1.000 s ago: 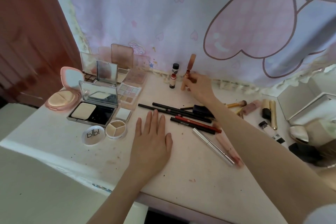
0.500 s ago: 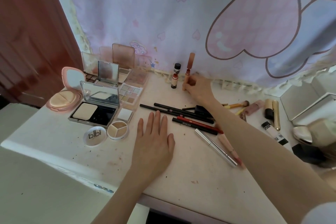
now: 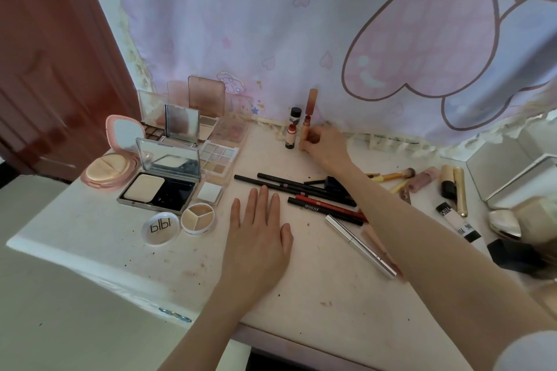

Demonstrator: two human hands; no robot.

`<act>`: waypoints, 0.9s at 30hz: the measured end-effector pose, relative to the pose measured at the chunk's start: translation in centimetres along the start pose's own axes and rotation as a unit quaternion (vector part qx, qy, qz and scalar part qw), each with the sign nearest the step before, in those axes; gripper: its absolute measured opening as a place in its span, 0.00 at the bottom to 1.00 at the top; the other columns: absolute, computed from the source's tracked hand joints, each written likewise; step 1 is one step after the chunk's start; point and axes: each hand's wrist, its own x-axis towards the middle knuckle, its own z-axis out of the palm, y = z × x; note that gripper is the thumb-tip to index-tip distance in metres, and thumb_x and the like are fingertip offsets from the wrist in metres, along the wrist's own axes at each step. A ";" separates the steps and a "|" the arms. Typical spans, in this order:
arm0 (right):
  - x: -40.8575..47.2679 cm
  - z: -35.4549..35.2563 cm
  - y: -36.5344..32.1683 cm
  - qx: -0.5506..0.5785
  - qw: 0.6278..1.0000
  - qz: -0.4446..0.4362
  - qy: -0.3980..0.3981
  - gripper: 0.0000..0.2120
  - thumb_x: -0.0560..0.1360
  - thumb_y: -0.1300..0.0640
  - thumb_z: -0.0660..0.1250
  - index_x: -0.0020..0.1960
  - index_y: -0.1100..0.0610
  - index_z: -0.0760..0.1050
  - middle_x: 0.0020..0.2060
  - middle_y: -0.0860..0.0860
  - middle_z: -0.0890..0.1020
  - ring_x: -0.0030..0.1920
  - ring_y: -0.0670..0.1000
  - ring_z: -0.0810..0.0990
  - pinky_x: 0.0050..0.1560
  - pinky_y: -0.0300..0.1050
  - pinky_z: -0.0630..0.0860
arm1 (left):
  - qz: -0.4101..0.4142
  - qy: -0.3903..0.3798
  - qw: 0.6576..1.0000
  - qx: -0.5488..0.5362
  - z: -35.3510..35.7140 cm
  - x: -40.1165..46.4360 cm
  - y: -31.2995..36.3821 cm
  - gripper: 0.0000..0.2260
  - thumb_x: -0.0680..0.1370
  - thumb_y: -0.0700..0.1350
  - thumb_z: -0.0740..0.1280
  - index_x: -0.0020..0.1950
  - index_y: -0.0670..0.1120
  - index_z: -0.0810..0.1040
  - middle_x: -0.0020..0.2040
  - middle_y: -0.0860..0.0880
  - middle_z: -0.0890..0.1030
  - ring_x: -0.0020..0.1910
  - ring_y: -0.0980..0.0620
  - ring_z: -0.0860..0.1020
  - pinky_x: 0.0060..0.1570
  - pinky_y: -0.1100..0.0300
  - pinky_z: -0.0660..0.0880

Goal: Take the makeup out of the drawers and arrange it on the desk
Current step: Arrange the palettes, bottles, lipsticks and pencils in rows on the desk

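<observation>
- The right hand [image 3: 324, 146] is reaching to the back of the tabletop [image 3: 301, 274]; its grip is closing round the lower part of a tall peach lip tube [image 3: 308, 123], fingers curled and pinching it; the tube is standing upright against the heart-print curtain [image 3: 301, 24].
- Just left of that tube, two small bottles are standing upright: a black-capped bottle [image 3: 295, 116] behind, a red-topped bottle [image 3: 290, 137] in front; whether they are touching each other is hard to tell from this angle.
- The left hand [image 3: 259, 229] is lying flat on the tabletop, palm down; its grip is slack, fingers straight and holding nothing; the fingertips are ending just short of the black pencils [image 3: 289, 185].
- A red pencil [image 3: 328, 205] and a silver pen [image 3: 360, 247] are lying to the right of the left hand, partly under the right forearm.
- On the left side, an open powder compact [image 3: 162, 190] is sitting with its mirror lid up; a pink round compact [image 3: 111, 166] is resting beside it; an eyeshadow palette [image 3: 218, 156] is lying behind.
- A round three-shade concealer pot [image 3: 198, 218] and its white lid [image 3: 160, 227] are lying side by side in front of the powder compact.
- At the right, gold tubes [image 3: 455, 187] and a small brush [image 3: 394, 175] are lying loose.
</observation>
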 end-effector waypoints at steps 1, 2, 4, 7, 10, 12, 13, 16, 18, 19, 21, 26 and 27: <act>-0.1 -0.1 0.0 0.002 1.000 0.000 -0.003 0.10 0.74 0.60 0.67 0.50 0.66 0.78 0.49 0.61 0.82 0.51 0.58 0.79 0.51 0.44 0.74 | 0.001 0.000 1.000 -0.001 0.1 0.0 0.0 0.26 0.79 0.54 0.38 0.75 0.46 0.42 0.77 0.45 0.43 0.75 0.49 0.39 0.69 0.50 0.32; -0.3 -0.3 -0.2 0.002 1.000 0.001 -0.005 0.12 0.74 0.59 0.67 0.51 0.67 0.77 0.50 0.61 0.81 0.52 0.59 0.78 0.54 0.48 0.74 | 0.001 -0.001 1.000 -0.002 0.1 0.0 -0.1 0.26 0.79 0.54 0.39 0.75 0.46 0.41 0.77 0.46 0.42 0.75 0.49 0.39 0.70 0.50 0.32; -1.0 -0.9 -0.3 0.001 1.000 0.002 -0.007 0.15 0.74 0.55 0.67 0.54 0.66 0.76 0.53 0.58 0.80 0.52 0.55 0.78 0.54 0.45 0.73 | 0.001 -0.001 1.000 0.001 0.1 0.0 -0.2 0.26 0.79 0.54 0.40 0.76 0.46 0.42 0.77 0.46 0.42 0.75 0.49 0.39 0.70 0.50 0.32; -2.4 -2.3 -0.2 -0.005 1.000 -0.005 -0.006 0.18 0.75 0.56 0.66 0.63 0.61 0.72 0.59 0.54 0.78 0.54 0.50 0.76 0.55 0.39 0.68 | 0.000 0.001 1.000 0.003 0.2 0.0 -0.3 0.26 0.79 0.54 0.41 0.76 0.46 0.43 0.77 0.46 0.43 0.75 0.49 0.40 0.70 0.51 0.33; -4.4 -4.7 0.9 -0.033 0.999 -0.015 0.027 0.16 0.77 0.55 0.63 0.63 0.59 0.74 0.58 0.52 0.79 0.51 0.45 0.74 0.53 0.34 0.66 | -0.001 -0.001 1.000 0.003 0.2 0.1 -0.3 0.26 0.79 0.54 0.41 0.76 0.47 0.43 0.77 0.46 0.43 0.75 0.50 0.40 0.70 0.51 0.33; -5.8 -6.6 2.3 -0.060 0.996 -0.011 0.066 0.12 0.78 0.56 0.63 0.59 0.58 0.77 0.55 0.52 0.80 0.50 0.46 0.75 0.53 0.34 0.65 | 0.000 0.000 1.000 0.003 0.2 0.1 -0.4 0.26 0.79 0.54 0.42 0.76 0.47 0.44 0.77 0.47 0.44 0.75 0.50 0.41 0.70 0.52 0.34; -6.5 -7.6 3.2 -0.078 0.993 0.000 0.091 0.11 0.78 0.56 0.62 0.57 0.58 0.77 0.53 0.52 0.81 0.50 0.47 0.75 0.52 0.36 0.66 | 0.000 -0.001 1.000 0.002 0.2 0.1 -0.3 0.26 0.79 0.54 0.42 0.76 0.47 0.44 0.77 0.47 0.44 0.75 0.50 0.41 0.70 0.52 0.34; -8.0 -10.4 5.9 -0.156 0.973 0.069 0.158 0.11 0.77 0.55 0.63 0.55 0.60 0.77 0.52 0.56 0.80 0.50 0.52 0.76 0.49 0.40 0.65 | -0.002 0.001 1.000 0.000 0.1 0.0 -0.2 0.26 0.79 0.54 0.43 0.76 0.47 0.45 0.77 0.47 0.45 0.75 0.50 0.42 0.70 0.52 0.35; -8.7 -11.6 7.3 -0.208 0.957 0.116 0.166 0.16 0.76 0.52 0.63 0.56 0.64 0.74 0.53 0.61 0.76 0.52 0.58 0.74 0.48 0.44 0.66 | -0.002 0.003 1.000 0.002 0.1 -0.1 -0.2 0.26 0.79 0.54 0.43 0.76 0.47 0.46 0.77 0.47 0.46 0.75 0.50 0.43 0.71 0.52 0.36; -8.9 -11.9 7.9 -0.223 0.952 0.133 0.163 0.18 0.76 0.50 0.63 0.56 0.65 0.72 0.54 0.62 0.74 0.53 0.60 0.73 0.50 0.47 0.67 | -0.001 0.003 1.000 0.003 0.1 -0.1 -0.1 0.26 0.79 0.54 0.43 0.76 0.47 0.46 0.77 0.47 0.46 0.75 0.50 0.43 0.71 0.51 0.37; -9.2 -12.1 8.4 -0.237 0.947 0.157 0.147 0.22 0.77 0.48 0.62 0.58 0.66 0.68 0.55 0.64 0.72 0.56 0.62 0.71 0.55 0.52 0.69 | -0.003 0.004 1.000 -0.002 0.0 -0.2 0.0 0.26 0.79 0.54 0.41 0.76 0.47 0.48 0.77 0.47 0.47 0.75 0.50 0.44 0.72 0.51 0.38; -8.6 -11.6 7.9 -0.237 0.944 0.198 0.116 0.20 0.79 0.52 0.59 0.61 0.67 0.64 0.56 0.64 0.74 0.55 0.62 0.74 0.44 0.46 0.66 | -0.001 0.005 1.000 -0.021 0.0 -0.1 0.0 0.25 0.80 0.53 0.46 0.76 0.46 0.49 0.77 0.46 0.48 0.75 0.49 0.45 0.72 0.50 0.39; -8.5 -11.6 7.7 -0.233 0.944 0.205 0.115 0.18 0.78 0.54 0.58 0.60 0.67 0.65 0.54 0.62 0.75 0.54 0.62 0.75 0.41 0.44 0.66 | -0.001 0.004 1.000 -0.024 0.0 -0.1 0.0 0.25 0.80 0.53 0.46 0.76 0.46 0.49 0.77 0.46 0.48 0.75 0.49 0.45 0.72 0.51 0.39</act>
